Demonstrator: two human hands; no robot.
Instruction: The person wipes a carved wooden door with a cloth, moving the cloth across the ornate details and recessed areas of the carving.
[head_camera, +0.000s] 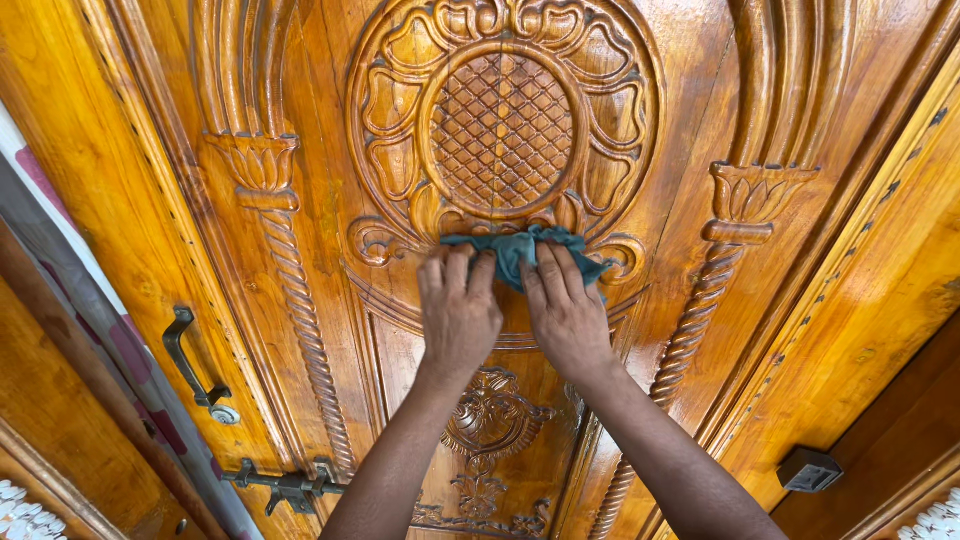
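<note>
Both hands, head view. Left hand (458, 312): palm down, fingers close together and slightly curled, fingertips pressed on the near edge of a teal cloth (520, 250); it pins the cloth flat against the wood rather than pinching it. Right hand (566, 312): same posture, fingers laid side by side over the cloth's right half, tips bearing on it; no clear grasp, more a flat press. The two hands sit just beside each other, thumbs nearly touching, so that the cloth stays spread between them.

Cloth: small, crumpled, teal; lies against the lower rim of the carved round medallion (503, 125), where petal carving meets a scroll (372, 243). Its upper edge shows above the fingers; the rest is hidden beneath them.

Carved wooden door (330, 150): upright, glossy golden-brown varnish, seen from close and looking upward. Medallion has a lattice centre ringed by petals. Twisted rope columns (305, 320) stand either side, each topped by a flower-shaped capital. A smaller carved ornament (492, 415) sits below the hands, between the forearms.

Fittings: dark metal pull handle (190, 365) on the left stile; dark sliding bolt (285, 485) lower left, apart from both hands. Small dark box (808, 468) on the frame at lower right; its kind cannot be told.

Left margin: strip of white and maroon material (60, 250) beside the door edge.
</note>
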